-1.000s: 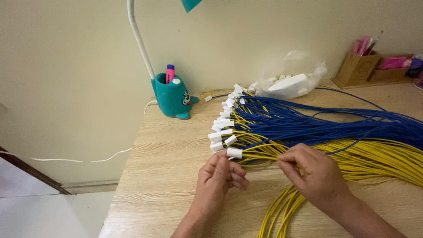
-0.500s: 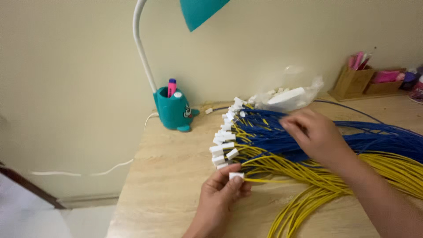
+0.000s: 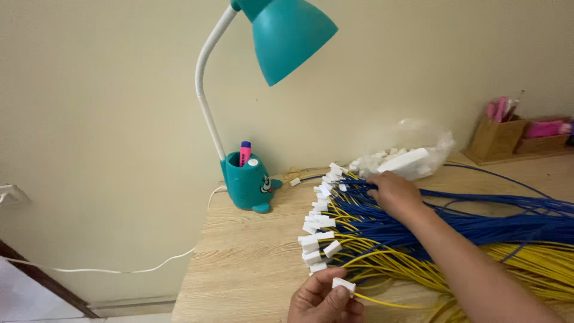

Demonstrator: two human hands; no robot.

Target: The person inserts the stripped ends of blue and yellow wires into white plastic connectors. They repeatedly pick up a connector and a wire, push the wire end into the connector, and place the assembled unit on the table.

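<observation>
White connector point(image 3: 343, 285) on a yellow wire point(image 3: 388, 302) pinched in left hand point(image 3: 323, 299) at desk's point(image 3: 251, 269) near edge, wire running rightward; right hand point(image 3: 394, 192) farther back, fingers curled onto blue wires point(image 3: 478, 221).

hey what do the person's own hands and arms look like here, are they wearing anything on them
Both hands are bare: no gloves, rings, watch or bracelet show. The right hand leads into a forearm that is uncovered all the way to the picture's lower edge, with no sleeve in sight. Only the fingers and knuckles of the left hand show at the bottom edge, with short, unpainted nails; its wrist and arm are out of view.
</observation>
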